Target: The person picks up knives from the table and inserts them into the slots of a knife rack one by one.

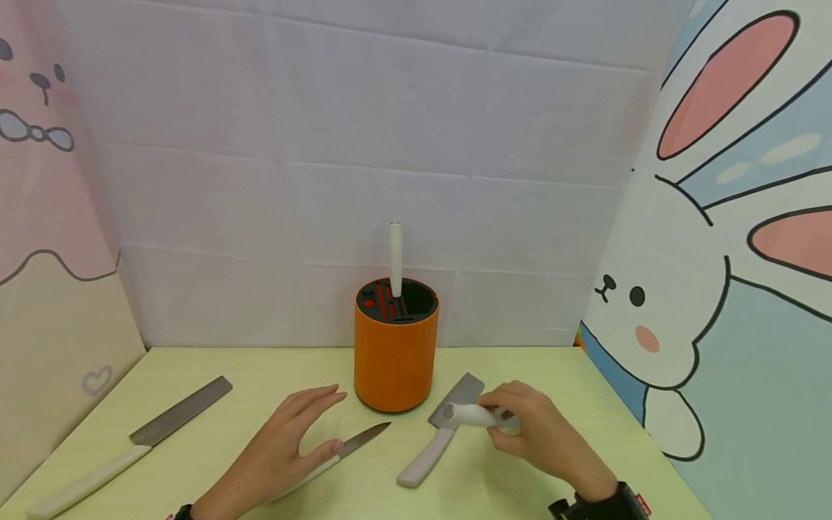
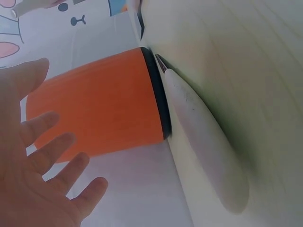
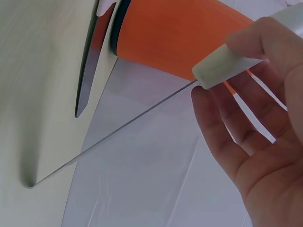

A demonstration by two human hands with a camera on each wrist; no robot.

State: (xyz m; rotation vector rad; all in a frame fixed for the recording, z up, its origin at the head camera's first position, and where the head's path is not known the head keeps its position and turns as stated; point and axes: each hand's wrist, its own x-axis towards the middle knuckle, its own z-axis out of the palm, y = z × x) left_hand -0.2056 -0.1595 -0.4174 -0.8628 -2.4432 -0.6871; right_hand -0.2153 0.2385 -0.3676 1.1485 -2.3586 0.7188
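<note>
My right hand [image 1: 529, 430] grips a knife by its white handle [image 1: 473, 415], above the right part of the table. In the right wrist view its thin blade [image 3: 118, 126] slants down, seen edge-on, with the tip close to the tabletop; whether it touches I cannot tell. Below and left of that hand lies a cleaver [image 1: 464, 393] with a pale handle. My left hand [image 1: 282, 440] is held with fingers spread and nothing in them, over a small knife [image 1: 364, 439] lying on the table. That knife's white handle [image 2: 206, 137] shows in the left wrist view, apart from the fingers.
An orange round knife block [image 1: 395, 365] with a black slotted top stands at the back centre, one white-handled tool [image 1: 396, 260] upright in it. A long wide-bladed knife [image 1: 185, 412] lies at the left. White cloth [image 1: 260, 217] hangs behind; printed panels flank the table.
</note>
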